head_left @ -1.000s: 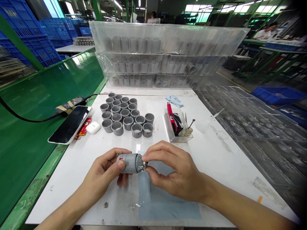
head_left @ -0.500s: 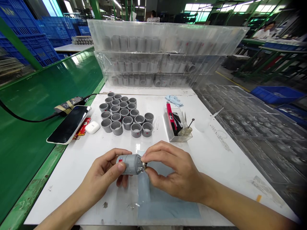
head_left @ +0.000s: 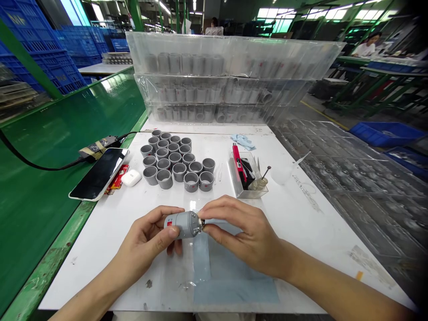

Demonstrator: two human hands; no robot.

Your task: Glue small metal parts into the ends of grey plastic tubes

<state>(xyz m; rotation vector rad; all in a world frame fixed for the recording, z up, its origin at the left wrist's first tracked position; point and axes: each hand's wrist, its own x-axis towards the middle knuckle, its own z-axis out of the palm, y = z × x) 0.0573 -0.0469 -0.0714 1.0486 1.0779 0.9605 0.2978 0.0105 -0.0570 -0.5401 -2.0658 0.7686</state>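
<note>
My left hand [head_left: 152, 236] grips a grey cylinder [head_left: 182, 224] with a red mark, holding it sideways just above the white table [head_left: 301, 209]. My right hand [head_left: 240, 234] pinches the small metal part at the cylinder's right end with thumb and fingers. Both hands hover over a pale blue sheet [head_left: 230, 276] lying on the table. Behind them stands a cluster of several grey sleeves [head_left: 175, 160], upright and open at the top.
A clear box [head_left: 247, 176] with a red pen and small tools sits right of the sleeves. A phone [head_left: 100, 174], a white earbud case [head_left: 131, 178] and a cable lie at the left edge by the green conveyor [head_left: 50, 147]. Clear stacked trays [head_left: 230, 80] of sleeves stand behind; more trays lie at the right.
The cylinder and both hands have shifted slightly upward in view; the grips are unchanged. My right fingers stay pinched at the cylinder's end.
</note>
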